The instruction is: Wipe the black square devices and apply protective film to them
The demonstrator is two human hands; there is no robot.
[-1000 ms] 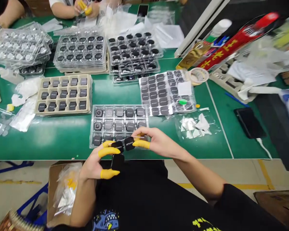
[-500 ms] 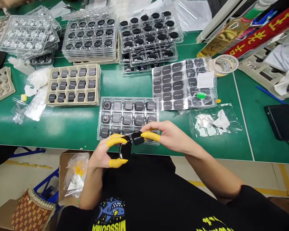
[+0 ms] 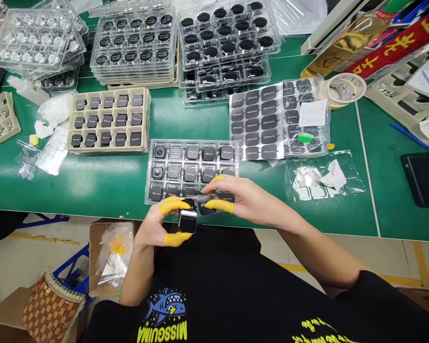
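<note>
My left hand [image 3: 153, 226], with yellow finger cots on, grips a small square watch case [image 3: 188, 222] with a glossy dark screen between thumb and finger. A thin dark printed film [image 3: 205, 208] is pinched between thumb and finger of my right hand [image 3: 248, 197], also in yellow cots. The film's left end lies close against the top of the watch case; whether it sticks there I cannot tell. Just beyond my hands lies a clear plastic tray [image 3: 147, 177] with square dark pieces in its compartments. Its front right part is hidden by my right hand.
A beige tray [image 3: 69, 139] of dark square pieces sits at left. Clear trays [image 3: 134, 76] of round-looking dark pieces are stacked behind. Label sheets [image 3: 258, 125], a tape roll [image 3: 362, 90] and a phone [image 3: 422, 178] lie to the right. A cardboard box [image 3: 93, 259] stands below the table edge.
The film in my right hand has tilted and now shows its edge more. The watch case has turned slightly, so its screen catches the light. Both hands keep their hold.
</note>
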